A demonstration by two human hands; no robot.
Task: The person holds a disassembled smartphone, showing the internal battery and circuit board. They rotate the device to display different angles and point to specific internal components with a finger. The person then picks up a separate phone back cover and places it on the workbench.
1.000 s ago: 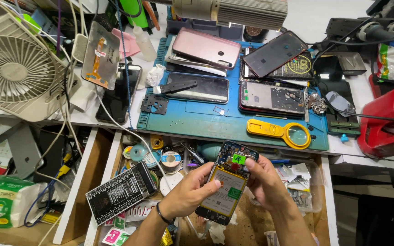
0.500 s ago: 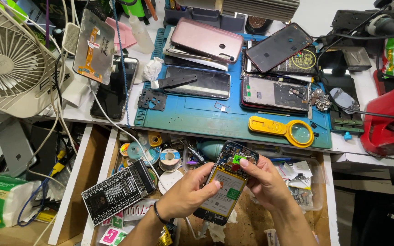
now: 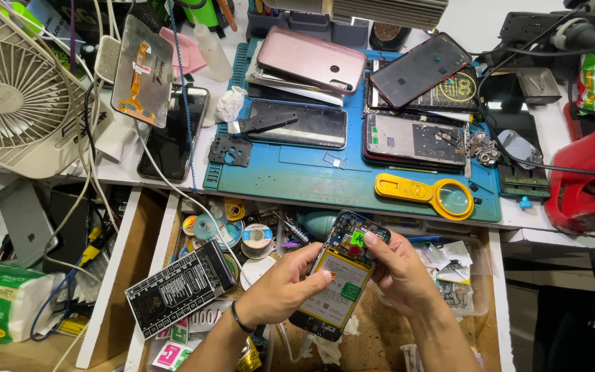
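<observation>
Nearest the camera, both hands hold an opened smartphone [image 3: 339, 284] with its back cover off, tilted over an open drawer [image 3: 173, 227] full of small parts. The left hand [image 3: 280, 289] is closed around the phone's left edge, thumb lying across the yellow battery [image 3: 337, 293]; a dark band circles that wrist. The right hand [image 3: 397, 270] grips the right edge, with its forefinger curled over the upper part near a green sticker and a small red dot on the exposed board. Just left of the hands, a black rectangular board with white print [image 3: 179, 288] lies slanted in the drawer, and beyond it sit spools of solder wire and tape [image 3: 256, 239]. Farther on, a blue work mat [image 3: 297, 182] covers the surface. On it lie a yellow magnifying glass [image 3: 432, 194], a bare phone frame [image 3: 414, 139], a dark phone screen [image 3: 297, 124] with a black tool across it, a pink phone back [image 3: 311, 60] and a dark glass panel [image 3: 419, 69]. At far left stands a white desk fan [image 3: 12, 89], with white cables hanging down past it, and a red container [image 3: 590, 179] sits at the right edge.
</observation>
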